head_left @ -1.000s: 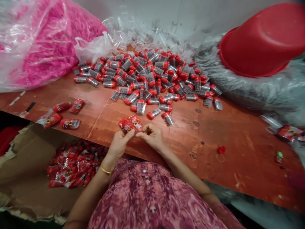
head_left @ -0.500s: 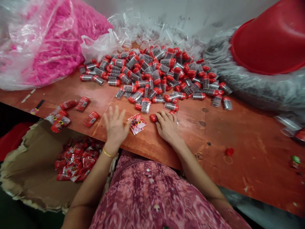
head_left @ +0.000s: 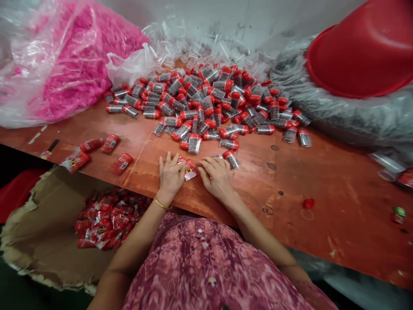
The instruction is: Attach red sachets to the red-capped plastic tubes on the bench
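A flat red printed plastic wrapper (head_left: 190, 168) lies on the table between my two hands. My left hand (head_left: 171, 174) has its thumb and index finger at the wrapper's left edge, the other fingers apart. On the opposite edge are the bent fingers and thumb of my right hand (head_left: 217, 175). A clear piece shows just behind the right fingers; what lies under them is hidden. Close to the right of that hand lies a clear tube with a red cap (head_left: 231, 159). Beyond my hands spreads a heap of similar red-capped tubes (head_left: 206, 103) with dark contents.
Several red wrapped packs (head_left: 121, 164) lie at left, above a torn-edged carton (head_left: 41, 241) holding more. A bag of pink pieces (head_left: 77, 64) stands back left. Loose clear tubes (head_left: 200, 43) lie behind the heap. A red tub (head_left: 361, 56) rests on a grey-filled bag at right.
My left hand has come down and right to the wrapper. My right hand has moved left off the capped tubes to the wrapper, uncovering one tube.
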{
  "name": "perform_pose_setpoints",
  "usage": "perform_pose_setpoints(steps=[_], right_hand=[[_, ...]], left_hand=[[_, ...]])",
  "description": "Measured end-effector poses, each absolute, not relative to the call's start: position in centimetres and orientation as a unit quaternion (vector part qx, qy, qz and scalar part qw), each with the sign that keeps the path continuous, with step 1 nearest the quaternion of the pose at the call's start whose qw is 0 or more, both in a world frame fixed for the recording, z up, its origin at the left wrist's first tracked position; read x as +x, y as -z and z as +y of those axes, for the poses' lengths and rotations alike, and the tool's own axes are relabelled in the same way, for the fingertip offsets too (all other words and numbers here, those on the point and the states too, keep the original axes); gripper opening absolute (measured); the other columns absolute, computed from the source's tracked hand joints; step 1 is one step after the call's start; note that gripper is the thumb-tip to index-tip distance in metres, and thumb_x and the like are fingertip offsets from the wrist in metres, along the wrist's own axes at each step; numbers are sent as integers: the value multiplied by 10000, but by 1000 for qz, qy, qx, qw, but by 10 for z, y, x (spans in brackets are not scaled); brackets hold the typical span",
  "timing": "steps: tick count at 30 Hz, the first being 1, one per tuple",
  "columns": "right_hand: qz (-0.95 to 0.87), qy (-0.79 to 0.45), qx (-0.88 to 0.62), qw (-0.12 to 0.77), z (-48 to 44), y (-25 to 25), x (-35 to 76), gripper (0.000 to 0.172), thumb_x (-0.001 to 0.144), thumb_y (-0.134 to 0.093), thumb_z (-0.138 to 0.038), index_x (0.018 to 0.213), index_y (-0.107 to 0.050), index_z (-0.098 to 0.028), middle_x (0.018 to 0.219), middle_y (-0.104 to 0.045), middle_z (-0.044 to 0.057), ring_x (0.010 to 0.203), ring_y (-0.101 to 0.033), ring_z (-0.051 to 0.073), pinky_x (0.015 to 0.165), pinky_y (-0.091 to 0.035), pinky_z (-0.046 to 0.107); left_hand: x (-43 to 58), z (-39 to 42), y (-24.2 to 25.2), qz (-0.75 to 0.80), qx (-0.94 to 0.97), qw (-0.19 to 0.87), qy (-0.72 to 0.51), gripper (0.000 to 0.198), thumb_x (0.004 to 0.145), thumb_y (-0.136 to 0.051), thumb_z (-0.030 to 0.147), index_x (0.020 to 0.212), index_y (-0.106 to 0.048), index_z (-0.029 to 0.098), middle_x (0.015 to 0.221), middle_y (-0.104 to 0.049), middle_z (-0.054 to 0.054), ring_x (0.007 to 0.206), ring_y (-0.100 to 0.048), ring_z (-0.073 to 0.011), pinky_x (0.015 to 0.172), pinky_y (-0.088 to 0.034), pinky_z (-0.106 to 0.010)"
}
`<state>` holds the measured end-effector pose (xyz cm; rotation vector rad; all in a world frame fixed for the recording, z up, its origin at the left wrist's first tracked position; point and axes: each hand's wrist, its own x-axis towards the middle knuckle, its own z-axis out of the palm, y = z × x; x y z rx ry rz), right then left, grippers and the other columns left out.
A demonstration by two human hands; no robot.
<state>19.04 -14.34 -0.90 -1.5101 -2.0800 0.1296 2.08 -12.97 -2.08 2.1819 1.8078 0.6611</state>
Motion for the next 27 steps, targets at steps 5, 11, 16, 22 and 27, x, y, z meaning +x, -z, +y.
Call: perform_pose_setpoints(steps=[5,11,16,22,27], right_hand=[[-767,-76,-560,304,-144,7,185,258,922,-448,-305,985,-670,-191,1019,-708,77,954,-569,207,856,-339,356],[-759,-84,-560,322,-147,9,190,246,915,-452,-292,935,-679,-197,1000,-714,67,909,-578,201,863,-343,363],[-697,-239,-557,382,-145,8,177,263,889,-479,-364,969,-654,-185,916,-703,77,820,-585,197,780,-422,341],[-519,-495,-493,493,-131,8,159,317,799,-550,-493,824,-617,-185,737,-634,8,654,-543,134,619,-439,256],[-533,-426,-530,504,-131,5,166,336,825,-502,-472,621,-494,-206,551,-463,-41,535,-419,107,531,-335,241]], left_hand=[[18,-128,21,601,757,122,-228,289,819,-553,432,1018,-706,290,1283,-593,-81,1320,-378,-347,1084,-159,-616],[20,-126,19,629,718,139,-264,268,859,-491,344,939,-729,248,1238,-620,-106,1320,-385,-332,1078,-156,-631],[21,-126,6,651,669,165,-318,244,846,-510,331,878,-732,236,1295,-573,-110,1326,-376,-330,1070,-162,-637],[30,-130,-14,608,647,243,-389,256,825,-557,368,996,-707,250,1288,-591,-85,1312,-405,-298,1090,-201,-570],[33,-139,-17,625,504,450,-390,407,731,-612,548,808,-726,164,799,-727,-79,798,-678,-227,661,-533,-294]])
